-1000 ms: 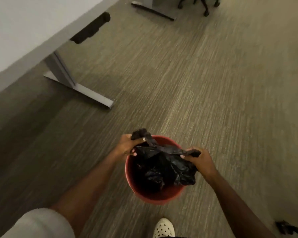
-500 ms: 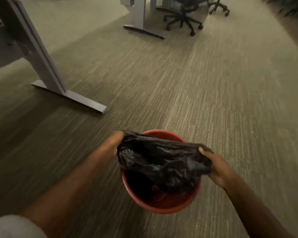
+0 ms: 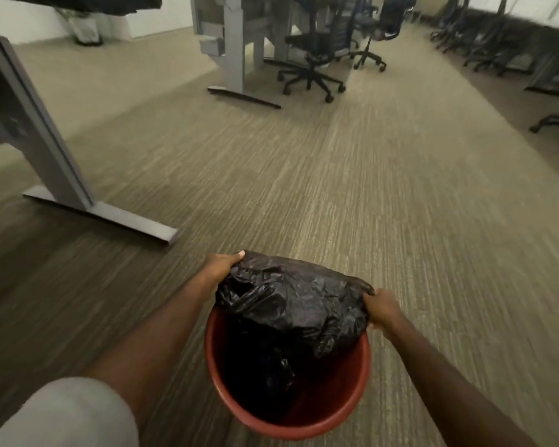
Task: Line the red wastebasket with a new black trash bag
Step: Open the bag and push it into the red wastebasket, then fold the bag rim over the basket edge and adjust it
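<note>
Hands grip opposite edges of the black trash bag (image 3: 291, 298), stretching it over the far rim of the red wastebasket (image 3: 349, 411): left hand (image 3: 218, 269) closed on the bag's far-left edge, right hand (image 3: 381, 306) closed on its right edge. Most of the bag hangs crumpled inside the wastebasket, which stands on the carpet (image 3: 384, 188).
</note>
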Available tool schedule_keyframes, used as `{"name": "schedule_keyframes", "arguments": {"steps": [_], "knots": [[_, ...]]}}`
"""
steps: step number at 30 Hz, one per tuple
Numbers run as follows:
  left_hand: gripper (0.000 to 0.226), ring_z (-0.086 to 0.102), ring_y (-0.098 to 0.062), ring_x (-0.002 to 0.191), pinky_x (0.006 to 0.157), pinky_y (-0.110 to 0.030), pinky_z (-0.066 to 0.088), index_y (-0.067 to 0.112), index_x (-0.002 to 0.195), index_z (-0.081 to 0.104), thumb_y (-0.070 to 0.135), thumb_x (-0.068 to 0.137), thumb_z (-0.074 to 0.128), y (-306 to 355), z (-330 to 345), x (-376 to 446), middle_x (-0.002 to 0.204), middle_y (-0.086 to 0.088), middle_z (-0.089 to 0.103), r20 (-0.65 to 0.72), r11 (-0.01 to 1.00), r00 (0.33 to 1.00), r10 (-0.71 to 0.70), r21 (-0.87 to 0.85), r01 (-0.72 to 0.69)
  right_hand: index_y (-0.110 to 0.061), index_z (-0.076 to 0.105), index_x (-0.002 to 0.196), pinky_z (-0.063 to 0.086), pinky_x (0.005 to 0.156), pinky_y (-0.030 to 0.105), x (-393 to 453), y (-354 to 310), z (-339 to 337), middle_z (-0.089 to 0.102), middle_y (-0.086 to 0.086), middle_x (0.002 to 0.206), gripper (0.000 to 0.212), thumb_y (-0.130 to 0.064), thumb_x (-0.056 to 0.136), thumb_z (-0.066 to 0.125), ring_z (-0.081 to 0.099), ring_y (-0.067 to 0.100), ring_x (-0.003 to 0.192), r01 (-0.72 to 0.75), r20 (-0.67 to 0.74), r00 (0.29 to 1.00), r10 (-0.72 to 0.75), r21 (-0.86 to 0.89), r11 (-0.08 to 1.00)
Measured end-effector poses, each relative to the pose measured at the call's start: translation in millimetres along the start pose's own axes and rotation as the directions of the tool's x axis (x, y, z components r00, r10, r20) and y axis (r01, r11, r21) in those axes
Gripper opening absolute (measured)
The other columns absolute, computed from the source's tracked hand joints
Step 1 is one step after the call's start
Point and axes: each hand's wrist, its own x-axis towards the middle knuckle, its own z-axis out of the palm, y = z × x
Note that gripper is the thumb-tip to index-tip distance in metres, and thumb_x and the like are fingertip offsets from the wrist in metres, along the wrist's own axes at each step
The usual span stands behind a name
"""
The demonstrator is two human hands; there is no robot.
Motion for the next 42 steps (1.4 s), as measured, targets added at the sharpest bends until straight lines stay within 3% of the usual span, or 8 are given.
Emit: {"name": "schedule_keyframes", "arguments": {"steps": [6,12,16,20,23,27,31,42], "knots": [[0.027,0.065,-0.020,0.097,0.079,-0.030,0.040,-0.005,0.100,0.065,0.021,0.096,0.064,-5.4,2.6,-5.7,0.102,-0.017,0.068,0.023,0.913,0.999,-0.040,0.408,0.027,-0.002,0.052,0.088,0.025,0.033,0.015,-5.9,4.1,-3.3,0.046,0.009,0.054,0.011,-0.007,0.097,0.056,0.037,0.010,0.032,-0.098,0.136,0.985,0.104,-0.047,0.994],[0.058,0.069,-0.026,0.074,0.057,-0.023,0.050,0.006,0.102,0.074,0.059,0.092,0.056,-24.5,-26.6,-31.5,0.093,-0.017,0.075,0.061,0.981,0.995,-0.075,0.182,0.063,0.000,0.069,0.101,0.051,0.063,0.033,-25.0,8.2,-22.1,0.072,0.015,0.089,0.018,-0.007,0.099,0.054,0.063,0.023,0.075,-0.136,0.330,0.942,0.066,0.195,0.971],[0.056,0.038,-0.016,0.038,0.044,-0.017,0.032,0.014,0.071,0.053,0.068,0.085,0.057,-36.2,-44.1,-49.3,0.056,-0.006,0.043,-0.011,0.949,0.999,-0.033,0.314,0.035,-0.011,0.062,0.132,0.052,0.099,0.047,-41.4,4.0,-28.2,0.066,0.011,0.128,0.035,-0.019,0.097,0.060,0.062,0.027,0.117,0.306,0.032,0.952,-0.304,-0.132,0.943],[0.048,0.044,-0.019,0.040,0.045,-0.022,0.040,0.009,0.073,0.053,0.053,0.089,0.063,-37.7,-45.6,-65.8,0.060,-0.010,0.047,0.023,0.936,1.000,-0.010,0.353,0.001,-0.020,0.056,0.141,0.038,0.114,0.052,-63.1,-35.8,-9.5,0.057,0.006,0.146,0.045,-0.041,0.102,0.049,0.049,0.023,0.137,0.739,0.132,0.639,-0.758,-0.378,0.558],[0.037,0.052,-0.024,0.045,0.047,-0.026,0.046,0.006,0.076,0.051,0.035,0.094,0.064,-31.8,-46.6,-81.6,0.067,-0.014,0.052,0.072,0.931,0.997,-0.018,0.366,-0.010,-0.023,0.054,0.143,0.037,0.114,0.049,-78.5,-58.8,1.1,0.059,0.002,0.144,0.059,-0.058,0.099,0.036,0.051,0.021,0.137,0.820,0.377,0.532,-0.758,-0.454,0.350],[0.024,0.059,-0.024,0.047,0.044,-0.028,0.055,0.002,0.086,0.054,0.021,0.094,0.067,-32.8,-57.8,-105.9,0.069,-0.014,0.057,0.145,0.967,0.986,-0.079,0.252,0.040,-0.035,0.033,0.155,0.046,0.107,0.038,-95.4,-56.3,1.7,0.067,-0.009,0.130,0.084,-0.080,0.084,0.041,0.061,0.018,0.122,0.777,0.660,0.615,-0.432,-0.416,0.472],[0.011,0.065,-0.018,0.045,0.047,-0.028,0.058,0.002,0.088,0.062,0.010,0.094,0.065,-47.4,-63.6,-122.9,0.072,-0.014,0.068,0.193,0.989,0.972,-0.136,0.093,0.119,-0.037,0.050,0.144,0.047,0.104,0.030,-115.8,-35.3,-5.2,0.065,-0.009,0.135,0.060,-0.055,0.088,0.063,0.061,0.010,0.123,0.798,0.768,0.546,-0.335,-0.354,0.488],[0.030,0.070,-0.025,0.055,0.043,-0.032,0.059,0.004,0.089,0.056,0.012,0.106,0.033,-93.2,-50.7,-134.2,0.063,-0.013,0.069,0.106,0.758,0.950,-0.295,-0.579,0.300,-0.029,0.069,0.096,0.050,0.074,0.027,-184.1,66.4,-14.5,0.068,-0.013,0.087,0.017,-0.034,0.082,0.077,0.057,0.003,0.081,0.936,0.518,0.334,-0.787,-0.282,0.212]]}}
